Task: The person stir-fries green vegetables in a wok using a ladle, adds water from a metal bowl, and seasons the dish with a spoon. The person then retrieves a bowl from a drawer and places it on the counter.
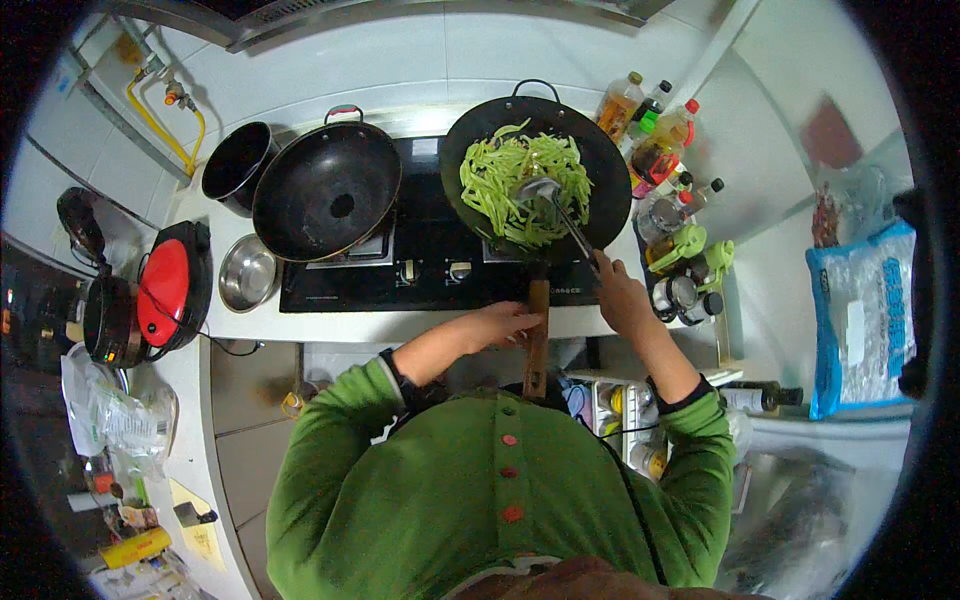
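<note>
My right hand [625, 297] is closed around the dark handle of a metal spatula [572, 222]. The spatula's broad head rests among pale green strips of vegetable [500, 190] in a black wok [612, 165] on the right burner. The wok's long wooden handle [537, 345] points toward my body. My left hand [500, 326] is beside this handle, its fingers stretched out and reaching across it, not visibly wrapped round it.
A second black pan [325, 190] occupies the left burner, with a dark pot [238, 165] and steel bowl [250, 272] beside it. Bottles and jars [665, 150] crowd the right. A red-lidded appliance [170, 290] stands left. Shelves with containers [615, 410] are below the counter.
</note>
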`<state>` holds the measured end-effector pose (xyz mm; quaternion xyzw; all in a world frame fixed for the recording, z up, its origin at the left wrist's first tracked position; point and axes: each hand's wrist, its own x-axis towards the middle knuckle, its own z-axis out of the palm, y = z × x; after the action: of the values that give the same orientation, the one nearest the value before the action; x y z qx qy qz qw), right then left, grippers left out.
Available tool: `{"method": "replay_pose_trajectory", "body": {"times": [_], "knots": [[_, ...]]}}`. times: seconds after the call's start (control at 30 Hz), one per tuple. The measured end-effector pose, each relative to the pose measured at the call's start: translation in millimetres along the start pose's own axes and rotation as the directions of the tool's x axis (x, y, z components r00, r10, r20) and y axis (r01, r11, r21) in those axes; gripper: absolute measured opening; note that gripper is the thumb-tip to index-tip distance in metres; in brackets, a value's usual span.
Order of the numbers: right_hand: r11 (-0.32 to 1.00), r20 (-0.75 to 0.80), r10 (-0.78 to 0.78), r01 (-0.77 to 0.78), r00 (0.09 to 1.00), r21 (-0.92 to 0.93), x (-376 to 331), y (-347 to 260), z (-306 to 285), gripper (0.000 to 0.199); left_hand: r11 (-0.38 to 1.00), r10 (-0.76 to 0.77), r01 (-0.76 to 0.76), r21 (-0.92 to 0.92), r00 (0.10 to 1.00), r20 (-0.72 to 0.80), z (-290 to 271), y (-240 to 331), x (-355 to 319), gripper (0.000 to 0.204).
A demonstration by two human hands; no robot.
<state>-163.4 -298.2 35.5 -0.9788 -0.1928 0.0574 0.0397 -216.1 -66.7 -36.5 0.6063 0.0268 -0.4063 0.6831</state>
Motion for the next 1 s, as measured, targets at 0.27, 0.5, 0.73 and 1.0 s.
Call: {"method": "replay_pose_trajectory", "body": {"times": [0.27, 0.5, 0.73, 1.0], "knots": [[0.987, -0.285, 0.162, -0.15, 0.945, 0.066, 9, 23, -27, 0.033, 0.974, -0.035, 0.079, -0.21, 0.978, 0.203, 17, -8, 15, 0.032], [0.887, -0.213, 0.366, -0.271, 0.906, 0.373, 132, 14, 6, 0.025, 0.979, -0.07, 0.102, -0.175, 0.981, 0.178, 18, -5, 9, 0.036], [0.988, -0.247, -0.125, 0.143, 0.961, 0.059, 52, -23, -9, 0.037, 0.964, -0.035, 0.127, -0.234, 0.932, 0.36, 4, -12, 20, 0.03], [0.996, -0.108, 0.04, -0.049, 0.993, -0.081, -63, -18, -129, 0.043, 0.963, 0.035, 0.098, -0.249, 0.876, 0.481, -10, -18, 27, 0.04]]}}
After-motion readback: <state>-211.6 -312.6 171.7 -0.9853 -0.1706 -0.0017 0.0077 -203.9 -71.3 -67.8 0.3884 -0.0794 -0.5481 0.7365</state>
